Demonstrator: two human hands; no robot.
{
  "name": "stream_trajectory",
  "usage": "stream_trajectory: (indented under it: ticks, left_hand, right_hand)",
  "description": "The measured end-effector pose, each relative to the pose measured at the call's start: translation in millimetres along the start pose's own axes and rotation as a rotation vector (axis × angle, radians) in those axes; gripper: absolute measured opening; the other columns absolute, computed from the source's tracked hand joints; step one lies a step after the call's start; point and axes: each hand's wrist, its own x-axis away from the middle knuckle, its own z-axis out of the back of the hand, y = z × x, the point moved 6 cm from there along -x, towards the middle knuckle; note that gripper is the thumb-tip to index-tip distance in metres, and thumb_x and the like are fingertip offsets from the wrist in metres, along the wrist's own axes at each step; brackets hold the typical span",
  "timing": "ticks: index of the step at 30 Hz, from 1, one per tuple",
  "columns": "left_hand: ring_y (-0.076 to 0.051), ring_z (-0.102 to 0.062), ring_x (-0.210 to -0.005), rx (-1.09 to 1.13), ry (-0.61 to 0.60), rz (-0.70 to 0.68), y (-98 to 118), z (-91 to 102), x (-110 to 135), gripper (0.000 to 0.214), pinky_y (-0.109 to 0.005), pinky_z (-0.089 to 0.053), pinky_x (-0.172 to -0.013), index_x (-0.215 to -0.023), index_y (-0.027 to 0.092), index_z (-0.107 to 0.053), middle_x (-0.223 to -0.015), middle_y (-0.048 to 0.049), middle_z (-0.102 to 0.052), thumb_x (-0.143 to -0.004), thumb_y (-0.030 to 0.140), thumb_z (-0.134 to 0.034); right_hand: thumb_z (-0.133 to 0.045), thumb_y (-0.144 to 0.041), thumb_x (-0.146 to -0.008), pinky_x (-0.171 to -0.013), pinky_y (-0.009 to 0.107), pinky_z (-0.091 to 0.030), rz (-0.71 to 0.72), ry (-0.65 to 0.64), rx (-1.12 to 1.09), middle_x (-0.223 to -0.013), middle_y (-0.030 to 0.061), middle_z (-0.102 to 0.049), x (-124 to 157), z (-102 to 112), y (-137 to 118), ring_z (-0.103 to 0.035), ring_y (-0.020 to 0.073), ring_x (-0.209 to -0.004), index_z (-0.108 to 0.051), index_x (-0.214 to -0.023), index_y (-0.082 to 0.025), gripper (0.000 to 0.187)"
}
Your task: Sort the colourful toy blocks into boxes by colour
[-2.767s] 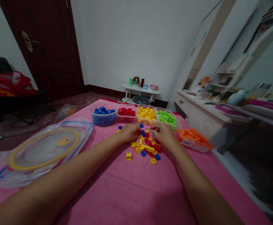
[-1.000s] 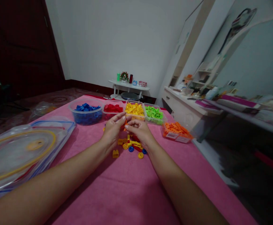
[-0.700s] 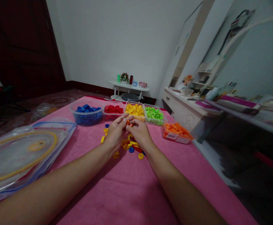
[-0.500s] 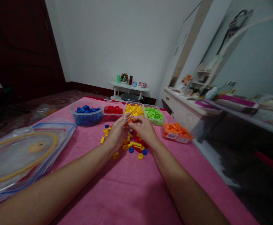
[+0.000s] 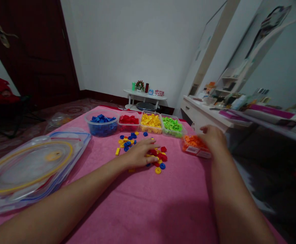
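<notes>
My left hand (image 5: 141,154) reaches over a loose pile of toy building pieces, its fingers spread and touching or just above red pieces (image 5: 163,156) and yellow ones. Blue and yellow wheel-like discs lie around it, such as a yellow disc (image 5: 158,170) and a blue disc (image 5: 162,166). Over the right side of a clear box of orange bricks (image 5: 191,140) is my right hand (image 5: 213,138). Motion smears its fingers, and whether anything is in them cannot be made out.
Along the back of the pink-covered table (image 5: 137,206) stand tubs of blue bricks (image 5: 102,125), red bricks (image 5: 129,120), yellow bricks (image 5: 151,122) and green bricks (image 5: 172,124). Stacked clear lids (image 5: 31,166) lie at the left. A cluttered white dresser (image 5: 201,112) stands beyond the right edge.
My hands were together over the pile around a small orange piece. Now they are apart: the right has moved right to the orange box, the left has lowered onto the pile with fingers spread.
</notes>
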Motion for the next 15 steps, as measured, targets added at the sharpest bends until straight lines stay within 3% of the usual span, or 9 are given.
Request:
stream_trajectory:
  ticks: [3, 5, 10, 15]
  left_hand:
    - [-0.028, -0.039, -0.126, -0.161, -0.099, -0.096, 10.5, -9.6, 5.7, 0.061, -0.042, -0.029, -0.105, -0.133, 0.024, -0.047, -0.136, -0.0111, -0.045, -0.076, 0.038, -0.063]
    - [-0.027, -0.043, -0.122, -0.214, -0.113, -0.093, 10.5, -10.5, 5.9, 0.06, -0.04, -0.032, -0.102, -0.133, 0.023, -0.045, -0.131, -0.0118, -0.05, -0.077, 0.035, -0.061]
    - [-0.025, -0.056, -0.103, -0.278, -0.1, -0.009, -0.5, 2.4, -2.0, 0.044, -0.036, -0.039, -0.091, -0.12, 0.021, -0.058, -0.111, -0.0113, -0.062, -0.083, 0.044, -0.052]
    - [-0.019, -0.06, -0.09, -0.306, -0.119, 0.073, -13.1, 12.5, -5.3, 0.026, -0.028, -0.042, -0.079, -0.101, 0.022, -0.068, -0.096, -0.0072, -0.065, -0.086, 0.026, -0.046]
  right_hand:
    - [-0.066, -0.025, -0.063, -0.069, 0.033, -0.046, 0.083, -0.003, -0.077, -0.092, 0.0087, -0.069, 6.8, 4.1, -25.0, -0.063, 0.0233, -0.082, -0.071, -0.092, -0.021, 0.029]
    - [-0.065, -0.022, -0.065, -0.068, 0.03, -0.046, 0.206, -0.1, -0.173, -0.087, 0.0058, -0.07, 15.7, 0.2, -52.1, -0.063, 0.0195, -0.076, -0.071, -0.088, -0.02, 0.024]
    - [-0.066, -0.012, -0.064, -0.063, 0.023, -0.045, 0.55, -0.54, -0.234, -0.085, 0.004, -0.07, 60.4, -46.1, -107.1, -0.061, 0.0145, -0.07, -0.071, -0.087, -0.019, 0.024]
    - [-0.065, -0.009, -0.061, -0.061, 0.021, -0.04, 0.601, -0.687, -0.051, -0.085, 0.0031, -0.069, 87.6, -87.1, -114.0, -0.06, 0.0141, -0.073, -0.071, -0.085, -0.02, 0.027]
